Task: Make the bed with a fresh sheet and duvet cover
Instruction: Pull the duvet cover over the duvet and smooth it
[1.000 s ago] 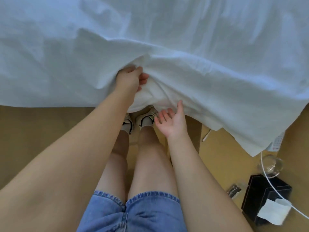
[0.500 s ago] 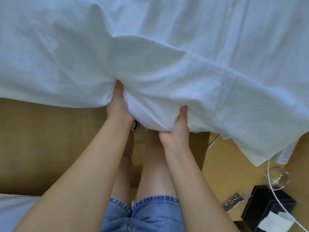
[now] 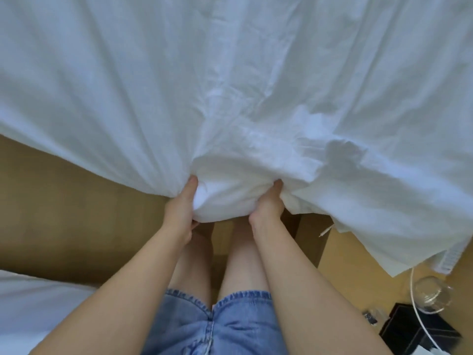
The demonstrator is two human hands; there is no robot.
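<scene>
A large white sheet (image 3: pixel 230 73) fills the upper part of the head view and hangs over the brown floor. A thick bunched fold of it (image 3: pixel 230 198) sits between my two hands. My left hand (image 3: pixel 180 208) grips the fold's left side, thumb on top and fingers hidden under the cloth. My right hand (image 3: pixel 268 203) grips the fold's right side, thumb up against the fabric, fingers tucked beneath. A loose corner of the sheet (image 3: pixel 399 254) droops at the right.
Another white bed surface (image 3: pixel 38 308) shows at the lower left. On the brown floor at the right lie a clear glass (image 3: pixel 432 298), a white cable (image 3: pixel 419 321), a black box (image 3: pixel 414 334) and a small dark packet (image 3: pixel 371 316). My legs stand between both beds.
Both hands have closed on the sheet and drawn it toward me, bunching a thick fold between them. A second ago my right hand was open below the edge. The view has tilted downward.
</scene>
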